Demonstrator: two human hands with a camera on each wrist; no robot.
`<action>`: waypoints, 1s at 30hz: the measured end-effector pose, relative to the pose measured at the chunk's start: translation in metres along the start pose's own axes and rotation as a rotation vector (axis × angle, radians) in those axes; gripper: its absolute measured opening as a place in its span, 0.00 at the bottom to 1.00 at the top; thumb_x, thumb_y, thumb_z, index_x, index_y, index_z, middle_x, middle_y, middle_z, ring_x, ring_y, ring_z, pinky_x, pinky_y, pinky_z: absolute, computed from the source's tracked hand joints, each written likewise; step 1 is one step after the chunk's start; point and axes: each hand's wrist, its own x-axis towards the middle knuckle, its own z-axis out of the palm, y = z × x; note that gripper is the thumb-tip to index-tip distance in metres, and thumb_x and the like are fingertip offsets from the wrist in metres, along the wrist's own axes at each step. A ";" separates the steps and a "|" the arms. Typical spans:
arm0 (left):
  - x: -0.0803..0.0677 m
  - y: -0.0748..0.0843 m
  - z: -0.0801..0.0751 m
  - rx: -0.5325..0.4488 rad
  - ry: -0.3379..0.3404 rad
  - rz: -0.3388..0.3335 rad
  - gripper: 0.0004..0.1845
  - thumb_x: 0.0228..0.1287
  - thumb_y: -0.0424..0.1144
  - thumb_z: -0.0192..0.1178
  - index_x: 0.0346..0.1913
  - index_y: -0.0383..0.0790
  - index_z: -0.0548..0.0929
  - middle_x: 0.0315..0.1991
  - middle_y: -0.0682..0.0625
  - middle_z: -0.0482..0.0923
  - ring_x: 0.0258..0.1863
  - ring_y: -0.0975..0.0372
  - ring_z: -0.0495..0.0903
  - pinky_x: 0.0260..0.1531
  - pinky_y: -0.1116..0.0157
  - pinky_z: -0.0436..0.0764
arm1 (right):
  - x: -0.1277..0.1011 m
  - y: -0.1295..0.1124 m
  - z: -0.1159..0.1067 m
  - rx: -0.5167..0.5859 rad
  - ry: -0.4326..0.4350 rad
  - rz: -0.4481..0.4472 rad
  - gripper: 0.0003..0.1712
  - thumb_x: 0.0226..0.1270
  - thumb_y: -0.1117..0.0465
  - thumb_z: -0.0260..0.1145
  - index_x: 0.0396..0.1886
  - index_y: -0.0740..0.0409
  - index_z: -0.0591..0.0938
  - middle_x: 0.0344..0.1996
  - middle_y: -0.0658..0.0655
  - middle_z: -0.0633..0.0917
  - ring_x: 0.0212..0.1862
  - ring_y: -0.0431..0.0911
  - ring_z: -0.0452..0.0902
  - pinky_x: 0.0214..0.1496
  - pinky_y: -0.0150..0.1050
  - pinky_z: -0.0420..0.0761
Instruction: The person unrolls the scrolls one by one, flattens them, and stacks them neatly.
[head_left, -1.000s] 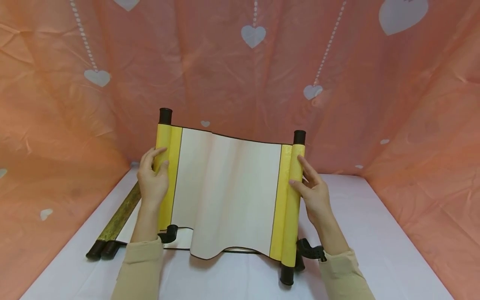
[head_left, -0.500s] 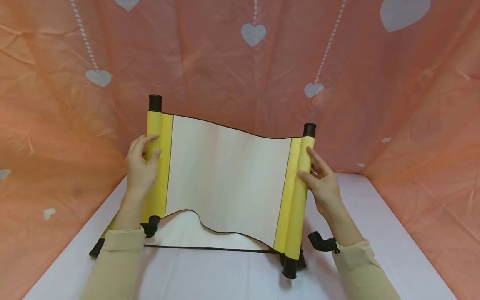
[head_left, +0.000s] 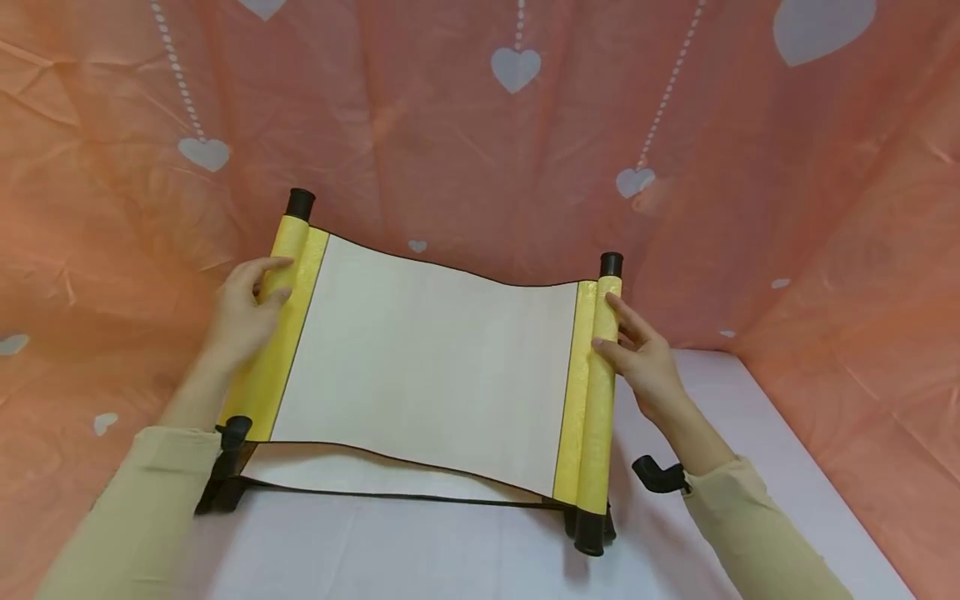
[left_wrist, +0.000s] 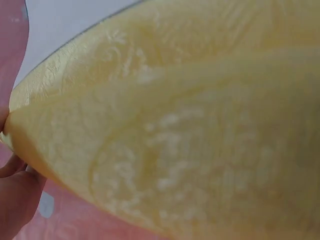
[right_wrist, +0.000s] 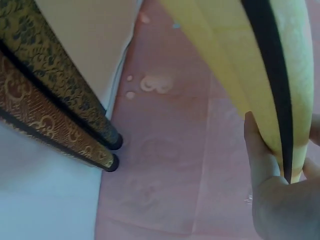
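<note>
A hanging scroll with a blank white sheet (head_left: 435, 358) is held up, partly unrolled, between both hands. Yellow rollers with black knobs form its two ends. My left hand (head_left: 243, 308) grips the left roller (head_left: 262, 358), fingers behind and thumb in front; this roller leans, its top toward the right. On the other side, my right hand (head_left: 645, 362) pinches the upright right roller (head_left: 600, 417) between thumb and fingers. Close up, yellow patterned cloth (left_wrist: 200, 140) fills most of the left wrist view. A black strip runs along the yellow roller (right_wrist: 235, 65) in the right wrist view.
Under the held scroll lies another open scroll, its white sheet (head_left: 360, 477) edged in dark trim. In the right wrist view it ends in an olive patterned rod (right_wrist: 55, 75) beside a brown one (right_wrist: 45, 115). Pink cloth (head_left: 450, 125) with hearts surrounds the white table (head_left: 420, 558).
My left hand has moved left with its roller, which has gone from upright to leaning. The right hand has shifted slightly right. The sheet between them is wider and flatter.
</note>
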 end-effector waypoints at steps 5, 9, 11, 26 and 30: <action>0.005 -0.019 -0.018 0.039 -0.083 -0.045 0.24 0.78 0.30 0.55 0.73 0.34 0.72 0.72 0.31 0.65 0.71 0.36 0.63 0.67 0.35 0.64 | 0.007 0.007 0.001 -0.027 -0.026 0.071 0.43 0.74 0.69 0.65 0.84 0.44 0.61 0.74 0.65 0.68 0.50 0.34 0.79 0.45 0.30 0.83; 0.006 -0.036 -0.028 0.064 -0.108 -0.046 0.24 0.78 0.30 0.54 0.73 0.30 0.71 0.74 0.28 0.64 0.71 0.34 0.62 0.64 0.36 0.66 | 0.015 0.015 0.001 -0.031 -0.052 0.136 0.44 0.74 0.68 0.65 0.84 0.43 0.60 0.77 0.65 0.65 0.49 0.35 0.80 0.46 0.32 0.85; 0.006 -0.044 -0.032 0.093 -0.119 -0.044 0.23 0.78 0.30 0.54 0.72 0.29 0.71 0.73 0.28 0.65 0.66 0.35 0.66 0.57 0.45 0.72 | 0.019 0.020 0.002 -0.025 -0.070 0.153 0.44 0.74 0.69 0.65 0.84 0.44 0.60 0.77 0.65 0.64 0.48 0.36 0.81 0.46 0.33 0.85; 0.015 -0.091 -0.036 0.158 -0.321 -0.149 0.23 0.78 0.30 0.54 0.71 0.26 0.69 0.71 0.20 0.60 0.68 0.23 0.59 0.62 0.30 0.66 | 0.048 0.051 0.024 -0.078 -0.158 0.192 0.43 0.72 0.70 0.65 0.83 0.48 0.62 0.74 0.68 0.66 0.42 0.39 0.81 0.41 0.33 0.83; 0.013 -0.106 -0.034 0.159 -0.363 -0.181 0.23 0.77 0.29 0.54 0.70 0.25 0.68 0.71 0.18 0.58 0.68 0.23 0.58 0.62 0.30 0.66 | 0.054 0.058 0.033 -0.107 -0.162 0.201 0.42 0.72 0.70 0.65 0.83 0.50 0.63 0.73 0.69 0.67 0.39 0.39 0.80 0.37 0.32 0.81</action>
